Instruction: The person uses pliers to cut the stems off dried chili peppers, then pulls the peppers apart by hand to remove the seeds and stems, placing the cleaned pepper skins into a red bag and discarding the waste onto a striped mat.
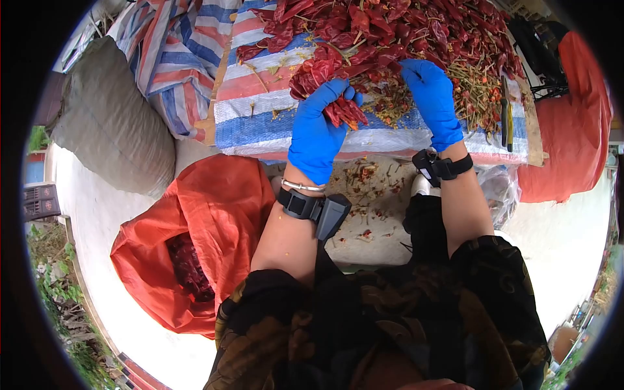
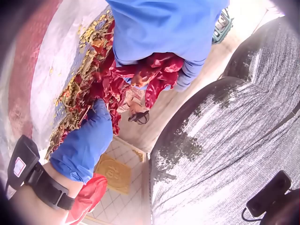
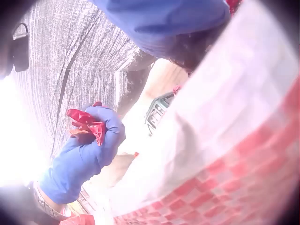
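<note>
Well, the striped sheet (image 1: 250, 114), laid over a board (image 1: 532, 127) whose edges showed at left and right, carried a broad pile of dried red chillies (image 1: 448, 32) across its far part, deep red, glossy and wrinkled, with some stalks attached. Nearer, at the right, lay a tangle of loose stalks (image 1: 478, 97), mixed with yellowish bits. Left of these, red, white and blue bands ran to the near edge, giving the left hand (image 1: 318, 133) room at its left side; at the right hand (image 1: 434, 107), chillies and stalks crowded close. A thin dark tool (image 1: 508, 123) lay along the sheet's right edge. The left hand's fingers were curled round a bunch of chillies (image 1: 315, 75), which poked out past them on both the far and right sides. The right hand was bent over the near side of the pile, its fingertips at the chillies; whether they pinched one could not be told.
</note>
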{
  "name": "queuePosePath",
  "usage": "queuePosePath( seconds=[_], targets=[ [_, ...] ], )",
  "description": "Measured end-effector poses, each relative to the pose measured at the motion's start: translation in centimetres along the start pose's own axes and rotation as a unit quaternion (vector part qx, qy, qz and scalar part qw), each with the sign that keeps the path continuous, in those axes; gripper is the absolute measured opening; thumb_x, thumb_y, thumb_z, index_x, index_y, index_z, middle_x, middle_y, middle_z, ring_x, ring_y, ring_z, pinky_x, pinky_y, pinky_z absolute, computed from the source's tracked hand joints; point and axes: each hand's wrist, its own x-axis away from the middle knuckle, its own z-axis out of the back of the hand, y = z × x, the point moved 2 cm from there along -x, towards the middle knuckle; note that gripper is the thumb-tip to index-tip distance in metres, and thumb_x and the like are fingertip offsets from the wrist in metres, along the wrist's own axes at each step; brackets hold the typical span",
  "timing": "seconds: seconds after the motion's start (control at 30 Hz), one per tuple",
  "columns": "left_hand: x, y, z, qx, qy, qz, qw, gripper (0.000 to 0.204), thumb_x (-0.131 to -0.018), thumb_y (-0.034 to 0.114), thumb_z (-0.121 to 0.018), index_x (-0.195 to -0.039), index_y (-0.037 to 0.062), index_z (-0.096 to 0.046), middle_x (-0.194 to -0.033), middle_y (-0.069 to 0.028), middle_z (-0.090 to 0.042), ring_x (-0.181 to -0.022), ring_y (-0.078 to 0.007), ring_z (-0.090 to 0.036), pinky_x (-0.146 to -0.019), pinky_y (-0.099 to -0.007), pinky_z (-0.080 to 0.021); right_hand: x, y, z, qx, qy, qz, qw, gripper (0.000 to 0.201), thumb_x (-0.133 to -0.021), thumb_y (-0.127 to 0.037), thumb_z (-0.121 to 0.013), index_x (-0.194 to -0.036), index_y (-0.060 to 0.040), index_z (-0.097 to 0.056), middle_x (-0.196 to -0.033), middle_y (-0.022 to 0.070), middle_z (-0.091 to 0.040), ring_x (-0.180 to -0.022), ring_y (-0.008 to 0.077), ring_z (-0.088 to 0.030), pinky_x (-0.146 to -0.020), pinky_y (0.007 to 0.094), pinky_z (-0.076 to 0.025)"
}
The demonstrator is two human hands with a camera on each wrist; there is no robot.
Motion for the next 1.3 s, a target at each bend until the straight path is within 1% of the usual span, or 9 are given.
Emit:
queuePosePath(
  seconds=[0.17,0.23,0.57,0.67,0.73,0.83,1.13,1.23,1.3],
  targets=[
    [0.0,0.2,0.2,-0.031,-0.001,-0.009,0.999,0.013,-0.079,0.007,-0.060,-0.089,0.0007,-0.056,-0.083,-0.0069,-0.056,-0.079,-0.0192,-0.055,-0.080,-0.0367,-0.046,-0.2,-0.3,2.8,-0.310,-0.047,-0.258,0.914,0.019,-0.080,-0.014,-0.057,-0.093,-0.0014,-0.062,-0.085,0.0045,-0.061,-0.078,0.0167,-0.056,-0.066,0.0283,-0.045],
    [-0.4,0.0,0.8,-0.115,-0.018,-0.046,0.992,0.014,-0.078,0.006,-0.060,-0.091,0.0007,-0.056,-0.084,-0.0074,-0.057,-0.078,-0.0184,-0.055,-0.079,-0.0351,-0.046,0.1,1.1,2.8,-0.585,-0.124,-0.334,0.728,0.018,-0.082,-0.013,-0.054,-0.095,-0.0022,-0.060,-0.083,0.0072,-0.059,-0.075,0.0175,-0.054,-0.065,0.0302,-0.045],
    [0.1,-2.4,-2.3,-0.404,-0.047,-0.114,0.907,0.054,-0.066,0.000,-0.071,-0.114,-0.0004,-0.046,-0.098,-0.0096,-0.060,-0.087,-0.0157,-0.059,-0.074,-0.0272,-0.050,2.9,-3.2,0.3,-0.727,-0.123,-0.417,0.531,0.014,-0.083,-0.011,-0.054,-0.092,-0.0010,-0.059,-0.076,0.0083,-0.056,-0.067,0.0195,-0.052,-0.064,0.0307,-0.045],
    [-0.7,-2.7,-1.7,-0.401,-0.040,-0.169,0.900,0.051,-0.066,-0.001,-0.071,-0.111,-0.0005,-0.046,-0.096,-0.0089,-0.060,-0.083,-0.0154,-0.060,-0.072,-0.0271,-0.050,2.9,-3.8,0.6,-0.665,-0.155,-0.330,0.653,0.018,-0.083,-0.014,-0.056,-0.094,-0.0013,-0.059,-0.079,0.0076,-0.058,-0.069,0.0169,-0.053,-0.065,0.0289,-0.044],
    [-0.7,-2.4,-1.7,-0.402,-0.022,-0.177,0.898,0.050,-0.065,-0.001,-0.071,-0.109,-0.0003,-0.046,-0.096,-0.0085,-0.060,-0.082,-0.0152,-0.060,-0.071,-0.0268,-0.050,2.3,-4.7,1.7,-0.442,-0.156,-0.295,0.833,0.019,-0.082,-0.014,-0.059,-0.096,-0.0012,-0.059,-0.083,0.0052,-0.061,-0.072,0.0125,-0.054,-0.067,0.0255,-0.044],
    [-0.6,-1.9,-1.8,-0.418,0.003,-0.104,0.903,0.054,-0.065,-0.002,-0.070,-0.111,-0.0001,-0.044,-0.098,-0.0087,-0.059,-0.084,-0.0149,-0.059,-0.073,-0.0267,-0.049,1.7,-5.2,2.6,-0.336,-0.095,-0.178,0.920,0.017,-0.082,-0.011,-0.060,-0.096,-0.0021,-0.060,-0.087,0.0025,-0.062,-0.075,0.0084,-0.054,-0.070,0.0218,-0.043],
    [-0.8,-3.2,-1.2,-0.430,-0.002,-0.149,0.891,0.065,-0.065,0.001,-0.072,-0.117,-0.0043,-0.034,-0.101,-0.0109,-0.057,-0.085,-0.0147,-0.058,-0.077,-0.0269,-0.048,1.8,-6.1,2.4,-0.290,-0.081,-0.064,0.952,0.011,-0.079,-0.003,-0.061,-0.090,-0.0053,-0.062,-0.086,0.0018,-0.062,-0.075,0.0077,-0.055,-0.068,0.0220,-0.045],
    [-0.6,-3.0,-1.6,-0.433,-0.001,-0.204,0.878,0.037,-0.066,0.003,-0.071,-0.100,0.0001,-0.055,-0.088,-0.0068,-0.062,-0.075,-0.0126,-0.060,-0.069,-0.0261,-0.050,2.1,-6.4,2.4,-0.253,-0.010,-0.058,0.966,0.009,-0.079,-0.005,-0.062,-0.087,-0.0044,-0.062,-0.082,0.0024,-0.062,-0.073,0.0082,-0.055,-0.065,0.0231,-0.045],
    [-0.4,-2.7,-1.7,-0.424,-0.016,-0.126,0.897,0.063,-0.065,0.001,-0.072,-0.117,-0.0042,-0.035,-0.100,-0.0111,-0.058,-0.085,-0.0143,-0.058,-0.077,-0.0271,-0.048,2.4,-6.2,1.9,-0.215,0.005,-0.050,0.975,0.009,-0.079,-0.006,-0.063,-0.087,-0.0040,-0.062,-0.080,0.0027,-0.061,-0.071,0.0087,-0.055,-0.064,0.0234,-0.045]
  ],
)
